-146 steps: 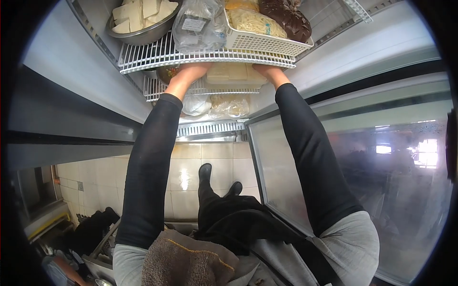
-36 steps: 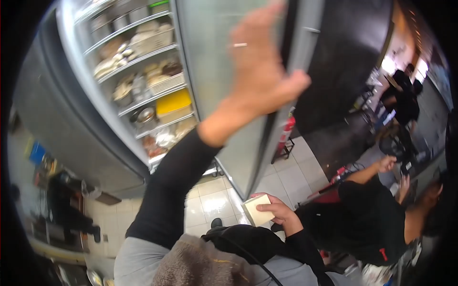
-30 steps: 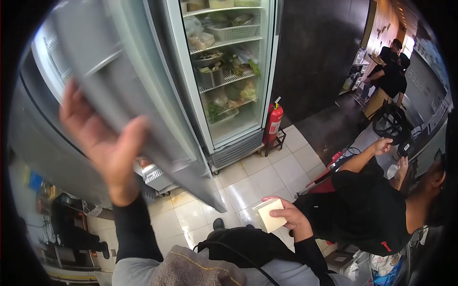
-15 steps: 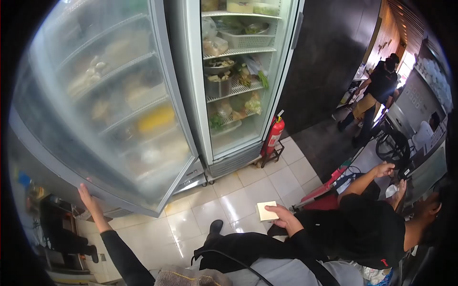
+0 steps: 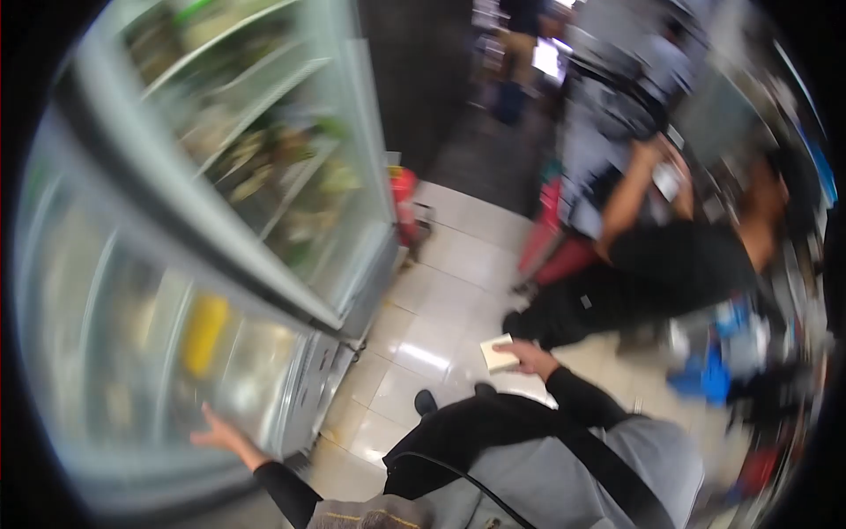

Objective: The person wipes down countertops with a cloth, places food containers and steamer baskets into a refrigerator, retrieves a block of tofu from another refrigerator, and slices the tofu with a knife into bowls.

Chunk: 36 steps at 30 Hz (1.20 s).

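Note:
A pale, flat, square block (image 5: 498,353) is gripped in my right hand (image 5: 527,356), held in front of my body over the tiled floor. My left hand (image 5: 220,432) has its fingers spread and holds nothing. It is beside the lower part of the nearer fridge's glass door (image 5: 132,353), which looks closed; whether the hand touches the glass I cannot tell. Through that glass a yellow thing (image 5: 205,333) shows on a shelf. The whole view is blurred by motion.
A second glass-door fridge (image 5: 366,132) with stocked shelves stands beyond the first. Past it is a red fire extinguisher (image 5: 403,198). A co-worker in black (image 5: 679,269) stands at a counter on the right, holding something white. Blue plastic (image 5: 705,375) lies behind them.
The nearer fridge's door has swung from ajar to apparently closed. My view has turned to the right. My right hand still holds the pale block; my left hand remains near the door.

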Each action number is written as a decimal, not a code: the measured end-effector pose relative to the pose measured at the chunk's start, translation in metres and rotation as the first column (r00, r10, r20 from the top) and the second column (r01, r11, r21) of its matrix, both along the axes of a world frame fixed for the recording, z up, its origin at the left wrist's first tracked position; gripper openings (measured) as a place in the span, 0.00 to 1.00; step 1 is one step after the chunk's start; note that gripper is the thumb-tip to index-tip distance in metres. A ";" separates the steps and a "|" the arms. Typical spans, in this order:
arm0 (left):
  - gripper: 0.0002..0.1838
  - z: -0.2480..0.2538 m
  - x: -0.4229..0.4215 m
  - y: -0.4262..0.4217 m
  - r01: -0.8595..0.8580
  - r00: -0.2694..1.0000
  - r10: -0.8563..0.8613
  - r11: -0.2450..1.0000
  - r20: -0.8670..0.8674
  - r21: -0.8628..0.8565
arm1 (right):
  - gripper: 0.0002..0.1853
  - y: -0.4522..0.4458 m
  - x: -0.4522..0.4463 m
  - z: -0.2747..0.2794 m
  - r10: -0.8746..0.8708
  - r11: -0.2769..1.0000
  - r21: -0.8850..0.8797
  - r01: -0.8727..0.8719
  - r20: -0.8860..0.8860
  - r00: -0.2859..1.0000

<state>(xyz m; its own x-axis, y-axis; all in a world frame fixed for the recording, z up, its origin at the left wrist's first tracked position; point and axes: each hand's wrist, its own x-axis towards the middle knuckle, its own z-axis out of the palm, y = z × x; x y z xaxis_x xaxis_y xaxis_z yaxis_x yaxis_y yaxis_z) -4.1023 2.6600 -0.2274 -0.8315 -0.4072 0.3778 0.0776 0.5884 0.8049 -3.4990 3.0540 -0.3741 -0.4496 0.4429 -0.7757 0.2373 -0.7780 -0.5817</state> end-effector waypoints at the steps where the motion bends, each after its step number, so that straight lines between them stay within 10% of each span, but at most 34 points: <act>1: 0.64 0.010 -0.015 0.006 0.026 0.997 -0.028 0.999 0.074 0.028 | 0.23 -0.008 0.022 0.001 -0.024 0.999 0.031 0.024 0.001 1.000; 3: 0.59 -0.051 -0.107 -0.010 -0.343 0.933 0.349 0.799 -0.084 -0.493 | 0.22 -0.030 0.074 -0.021 -0.290 0.956 -0.079 0.283 -0.097 0.952; 4: 0.56 -0.056 -0.103 0.013 -0.349 0.936 0.275 0.800 -0.219 -0.488 | 0.22 -0.047 0.102 -0.025 -0.414 0.910 -0.032 0.413 -0.094 0.905; 7: 0.49 -0.092 -0.015 0.124 0.135 0.942 -0.271 0.848 -0.200 -0.512 | 0.23 -0.102 0.174 -0.014 -0.618 0.786 -0.050 0.616 -0.097 0.780; 10: 0.42 -0.131 0.111 0.208 0.604 0.707 -0.706 0.568 0.048 -0.559 | 0.23 -0.168 0.236 -0.024 -0.812 0.583 -0.064 0.810 -0.080 0.578; 15: 0.31 -0.166 0.328 0.284 0.921 -0.018 -0.847 -0.221 0.531 -0.322 | 0.24 -0.250 0.326 -0.027 -0.983 0.180 -0.088 0.980 0.008 0.181; 21: 0.19 -0.150 0.643 0.376 0.573 -0.740 -0.296 -0.748 0.604 0.335 | 0.25 -0.288 0.427 0.026 -0.997 -0.002 0.049 0.999 -0.078 0.001; 23: 0.20 -0.104 0.779 0.372 0.367 -0.890 -0.079 -0.709 0.449 0.602 | 0.28 -0.273 0.458 0.060 -0.992 0.001 0.110 0.994 -0.124 0.014; 26: 0.47 -0.098 0.943 0.363 0.198 -0.901 0.333 -0.253 0.278 0.947 | 0.35 -0.251 0.514 0.109 -0.982 0.022 0.246 0.969 -0.174 0.066; 28: 0.52 -0.071 1.030 0.342 0.198 -0.862 0.492 0.108 0.120 0.974 | 0.39 -0.236 0.553 0.129 -0.991 0.036 0.263 0.964 -0.112 0.068; 31: 0.52 -0.043 1.129 0.319 0.080 -0.835 0.539 0.317 -0.111 0.945 | 0.43 -0.231 0.621 0.130 -0.984 0.159 0.458 0.875 0.003 0.178; 33: 0.47 -0.084 1.189 0.322 0.099 -0.798 0.590 0.331 -0.123 0.938 | 0.49 -0.237 0.671 0.131 -0.966 0.248 0.399 0.883 0.036 0.256; 36: 0.38 -0.137 1.291 0.334 0.110 -0.740 0.666 0.257 -0.093 0.960 | 0.55 -0.277 0.743 0.117 -0.993 0.067 0.276 0.959 0.113 0.037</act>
